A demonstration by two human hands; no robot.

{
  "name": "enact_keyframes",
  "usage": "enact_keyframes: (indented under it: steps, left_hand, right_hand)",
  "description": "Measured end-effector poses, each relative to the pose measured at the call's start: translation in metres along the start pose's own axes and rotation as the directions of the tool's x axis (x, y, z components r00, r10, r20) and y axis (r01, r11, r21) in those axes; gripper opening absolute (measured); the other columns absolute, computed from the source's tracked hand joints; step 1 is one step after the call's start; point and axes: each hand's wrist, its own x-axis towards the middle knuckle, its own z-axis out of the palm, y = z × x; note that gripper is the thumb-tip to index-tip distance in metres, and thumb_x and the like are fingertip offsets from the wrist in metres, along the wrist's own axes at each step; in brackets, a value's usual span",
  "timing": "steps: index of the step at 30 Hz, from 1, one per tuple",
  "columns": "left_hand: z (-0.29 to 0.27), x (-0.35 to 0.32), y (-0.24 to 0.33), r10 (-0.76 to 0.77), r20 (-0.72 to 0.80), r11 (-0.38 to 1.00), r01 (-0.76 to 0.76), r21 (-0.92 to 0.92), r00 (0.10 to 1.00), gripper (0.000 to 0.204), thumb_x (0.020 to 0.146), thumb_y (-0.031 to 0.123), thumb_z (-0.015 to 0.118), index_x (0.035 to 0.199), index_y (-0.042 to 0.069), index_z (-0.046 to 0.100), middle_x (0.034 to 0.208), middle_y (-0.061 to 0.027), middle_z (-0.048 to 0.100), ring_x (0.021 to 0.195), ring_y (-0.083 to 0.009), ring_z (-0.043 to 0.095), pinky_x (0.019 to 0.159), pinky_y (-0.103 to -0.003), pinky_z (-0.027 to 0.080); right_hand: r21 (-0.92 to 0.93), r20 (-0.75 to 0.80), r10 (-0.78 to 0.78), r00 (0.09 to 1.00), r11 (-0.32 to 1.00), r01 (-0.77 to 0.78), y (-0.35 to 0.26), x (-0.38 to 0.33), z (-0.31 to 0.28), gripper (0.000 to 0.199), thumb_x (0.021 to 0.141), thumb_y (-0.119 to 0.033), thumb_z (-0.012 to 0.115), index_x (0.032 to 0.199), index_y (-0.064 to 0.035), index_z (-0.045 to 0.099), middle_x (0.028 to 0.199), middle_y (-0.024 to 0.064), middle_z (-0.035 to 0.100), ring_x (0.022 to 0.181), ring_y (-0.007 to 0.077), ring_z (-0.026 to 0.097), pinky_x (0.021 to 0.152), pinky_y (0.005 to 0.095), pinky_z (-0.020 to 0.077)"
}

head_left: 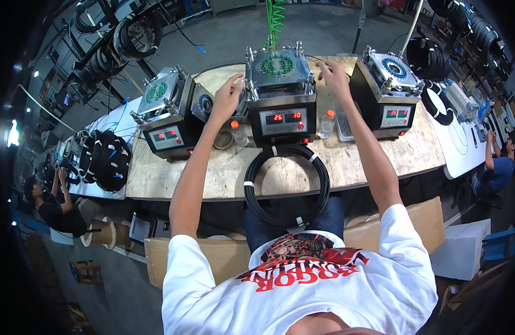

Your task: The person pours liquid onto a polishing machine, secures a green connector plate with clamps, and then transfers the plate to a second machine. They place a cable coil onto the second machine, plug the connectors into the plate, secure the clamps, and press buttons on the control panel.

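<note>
Metal-topped, the middle machine is seated at twelve o'clock; probably heavy and rigid, it is best gripped low on both sides. The left hand at its nine and right hand at its three are held half-open, seemingly empty.

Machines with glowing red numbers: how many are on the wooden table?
3: the left machine, the middle machine between the left hand and right hand, and the right machine.

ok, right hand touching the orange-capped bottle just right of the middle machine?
Apart. The head view shows wooden tabletop between the right hand and the orange-capped bottle below it in the picture.
</note>
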Motion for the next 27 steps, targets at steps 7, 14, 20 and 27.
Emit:
enact_keyframes:
  steps: [7,14,20,27]
  left_hand:
    - [0.005,0.046,0.012,-0.246,0.170,0.922,0.284,-0.264,0.954,0.044,0.100,0.036,0.063,0.132,0.006,0.061,0.112,-0.0028,0.067,0.098,-0.0130,0.061,0.092,-0.029,0.045]
    - [-0.032,0.056,0.039,-0.189,0.348,0.923,0.287,-0.256,0.918,0.050,0.091,0.023,0.075,0.137,0.011,0.058,0.104,-0.0017,0.069,0.096,-0.0104,0.061,0.090,-0.028,0.045]
    - [-0.018,0.082,-0.006,0.054,0.168,0.990,-0.075,0.117,0.984,0.038,0.091,0.027,0.074,0.117,0.001,0.067,0.089,-0.0151,0.072,0.080,-0.0246,0.069,0.073,-0.034,0.050]
    - [-0.019,0.091,-0.035,0.167,0.058,0.922,-0.177,0.344,0.984,0.040,0.096,0.029,0.065,0.085,-0.009,0.067,0.069,-0.0263,0.061,0.061,-0.0390,0.061,0.060,-0.043,0.045]
  right_hand:
    - [-0.036,0.305,0.340,0.890,0.938,-0.346,0.003,0.060,0.043,0.033,0.093,-0.032,0.066,0.084,-0.0008,0.070,0.060,0.0001,0.053,0.049,0.0112,0.046,0.047,0.0313,0.0388]
    - [0.383,0.342,0.513,0.787,0.689,-0.615,-0.035,0.075,0.044,0.015,0.085,-0.018,0.071,0.080,-0.0059,0.064,0.071,0.0026,0.061,0.055,0.0116,0.055,0.051,0.0254,0.0482]
    - [0.557,0.325,0.374,0.869,0.667,-0.495,-0.091,0.074,0.080,0.020,0.091,-0.012,0.061,0.086,0.0077,0.062,0.082,0.0181,0.072,0.063,0.0220,0.070,0.060,0.0308,0.0593]
    - [0.418,0.352,0.174,0.920,0.850,-0.321,-0.103,0.069,0.090,0.034,0.096,-0.018,0.055,0.126,-0.0013,0.056,0.083,0.0126,0.071,0.070,0.0195,0.070,0.063,0.0319,0.0555]
